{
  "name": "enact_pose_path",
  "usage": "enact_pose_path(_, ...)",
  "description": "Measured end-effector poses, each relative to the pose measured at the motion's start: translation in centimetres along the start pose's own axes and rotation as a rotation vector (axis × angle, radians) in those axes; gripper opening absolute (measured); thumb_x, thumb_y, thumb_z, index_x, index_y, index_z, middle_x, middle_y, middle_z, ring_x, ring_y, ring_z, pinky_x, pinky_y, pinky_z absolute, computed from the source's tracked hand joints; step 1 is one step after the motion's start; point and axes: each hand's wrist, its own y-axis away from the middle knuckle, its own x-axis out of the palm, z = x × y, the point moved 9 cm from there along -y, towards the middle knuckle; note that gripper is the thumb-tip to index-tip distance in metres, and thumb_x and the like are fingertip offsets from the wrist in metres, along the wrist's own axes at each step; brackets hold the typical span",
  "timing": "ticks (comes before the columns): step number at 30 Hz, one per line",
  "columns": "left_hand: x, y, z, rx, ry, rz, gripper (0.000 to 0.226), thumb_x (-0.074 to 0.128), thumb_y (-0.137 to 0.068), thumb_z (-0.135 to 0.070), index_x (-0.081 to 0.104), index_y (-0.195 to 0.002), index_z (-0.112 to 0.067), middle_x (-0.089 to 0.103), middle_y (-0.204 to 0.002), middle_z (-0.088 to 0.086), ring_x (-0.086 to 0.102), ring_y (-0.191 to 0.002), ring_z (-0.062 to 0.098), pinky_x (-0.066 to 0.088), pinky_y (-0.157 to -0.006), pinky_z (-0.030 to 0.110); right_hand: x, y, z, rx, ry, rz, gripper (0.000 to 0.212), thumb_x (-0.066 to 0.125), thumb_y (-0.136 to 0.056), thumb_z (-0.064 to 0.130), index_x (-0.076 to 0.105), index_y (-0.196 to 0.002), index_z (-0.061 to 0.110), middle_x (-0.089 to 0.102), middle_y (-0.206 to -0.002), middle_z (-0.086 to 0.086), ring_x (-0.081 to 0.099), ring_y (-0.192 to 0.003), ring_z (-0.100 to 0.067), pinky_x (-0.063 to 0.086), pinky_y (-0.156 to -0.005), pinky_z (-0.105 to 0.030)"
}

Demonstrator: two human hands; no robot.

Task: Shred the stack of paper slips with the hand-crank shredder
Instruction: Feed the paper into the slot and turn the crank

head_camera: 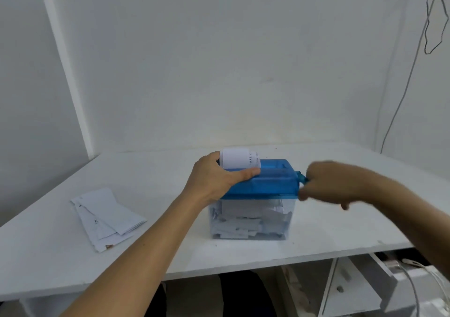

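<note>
Blue lid, clear bin: the shredder (pixel 267 185) stands at centre frame on a white table (pixel 170 256). Its bin (pixel 212 229) holds a loose heap of white shreds (pixel 243 221).
Work in hand: one slip (pixel 236 159) stands upright in the slot at the lid's left end, roughly half of it showing above. By judgement it is being fed through.
Remaining stock: the stack of slips (pixel 107 217) lies fanned at lower left of the frame, well apart from the shredder. Much of the task is judged outstanding.
Left hand (pixel 214 178): laid over the lid's left end, with the thumb straight along the front of the slot at the slip's foot. The fingers are hidden behind the slip, so whether they pinch it cannot be told.
Right hand (pixel 326 185): motion-blurred at centre right, fingers curled round the crank (pixel 302 176) at the lid's right end.
Hazard, thumb: it lies just beside the slot. A slip of the thumb during cranking could draw skin towards the cutters.
Hazard, feed: the slip could skew and jam if it leans as it goes in.
Hazard, stability: hard cranking with a weak brace could tip or slide the light bin.
Hazard, capacity: shreds piling under the cutters could choke the outlet.
Markings: faint print runs down the slip's right edge, too small to read. Dark specks on the stack are likewise illegible. No brand shows on the shredder.
Surroundings: cables (pixel 435 24) hang at upper right.
</note>
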Motion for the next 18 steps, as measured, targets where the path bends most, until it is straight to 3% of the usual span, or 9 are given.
enact_pose_path(2, -0.1, 0.0, -0.1, 0.002, -0.014, 0.005, 0.06, 0.087, -0.059, -0.06, 0.067, -0.108, -0.033, 0.068, -0.099, -0.021, 0.062, -0.088, -0.003, 0.047, -0.058, 0.006, -1.3, -1.0, -0.2, 0.035, -0.118, 0.085, 0.028, 0.06, -0.091, 0.023, 0.052, -0.07, 0.008, 0.048, -0.053, 0.0, 0.044, -0.046, -0.014, 0.047, -0.05, -0.026)
enact_pose_path(4, -0.1, -0.1, -0.1, 0.001, -0.019, 0.007, 0.058, 0.087, -0.058, -0.062, 0.069, -0.105, -0.033, 0.069, -0.096, -0.02, 0.064, -0.087, -0.003, 0.048, -0.062, 0.009, -2.9, -1.7, -0.5, 0.063, -0.183, 0.057, 0.03, 0.06, -0.09, 0.023, 0.051, -0.065, 0.009, 0.045, -0.05, 0.0, 0.042, -0.046, -0.017, 0.045, -0.05, -0.027)
enact_pose_path(8, 0.0, -0.2, 0.0, -0.005, -0.033, 0.013, 0.059, 0.087, -0.059, -0.062, 0.065, -0.107, -0.034, 0.066, -0.098, -0.022, 0.061, -0.087, -0.003, 0.048, -0.065, 0.012, -6.6, -3.7, -0.8, 0.061, -0.187, -0.273, 0.038, 0.061, -0.089, 0.031, 0.057, -0.065, 0.003, 0.058, -0.053, -0.005, 0.056, -0.044, -0.019, 0.05, -0.051, -0.028)
enact_pose_path(10, 0.0, -0.1, 0.1, -0.017, -0.047, 0.009, 0.061, 0.086, -0.059, -0.062, 0.064, -0.109, -0.035, 0.063, -0.097, -0.025, 0.059, -0.086, -0.006, 0.045, -0.063, 0.01, -7.1, -5.2, -1.0, 0.057, -0.178, -0.44, 0.032, 0.059, -0.086, 0.03, 0.061, -0.07, 0.003, 0.064, -0.063, -0.008, 0.065, -0.054, -0.023, 0.054, -0.059, -0.032)
enact_pose_path(12, 0.1, 0.0, 0.2, -0.016, -0.051, 0.016, 0.068, 0.086, -0.059, -0.064, 0.065, -0.115, -0.032, 0.063, -0.099, -0.025, 0.059, -0.088, -0.006, 0.045, -0.064, 0.011, -6.3, -7.0, -1.5, 0.033, -0.307, -0.523, 0.027, 0.061, -0.087, 0.031, 0.062, -0.074, 0.008, 0.064, -0.072, -0.005, 0.063, -0.066, -0.024, 0.052, -0.059, -0.032)
enact_pose_path(15, 0.2, 0.1, 0.2, 0.001, -0.051, 0.019, 0.073, 0.085, -0.06, -0.063, 0.064, -0.122, -0.029, 0.062, -0.101, -0.025, 0.058, -0.09, -0.006, 0.044, -0.065, 0.01, -3.6, -9.7, -2.2, 0.015, -0.669, -0.495, 0.037, 0.07, -0.09, 0.037, 0.054, -0.071, 0.01, 0.058, -0.071, -0.005, 0.051, -0.063, -0.02, 0.043, -0.055, -0.028)
enact_pose_path(18, 0.3, 0.1, 0.0, 0.01, -0.044, 0.03, 0.081, 0.083, -0.056, -0.066, 0.062, -0.125, -0.028, 0.063, -0.107, -0.021, 0.057, -0.091, -0.005, 0.044, -0.065, 0.011, 0.1, -10.8, -3.4, 0.09, -0.88, -0.426, 0.038, 0.073, -0.089, 0.04, 0.059, -0.07, 0.009, 0.06, -0.065, -0.007, 0.052, -0.055, -0.018, 0.047, -0.054, -0.028)
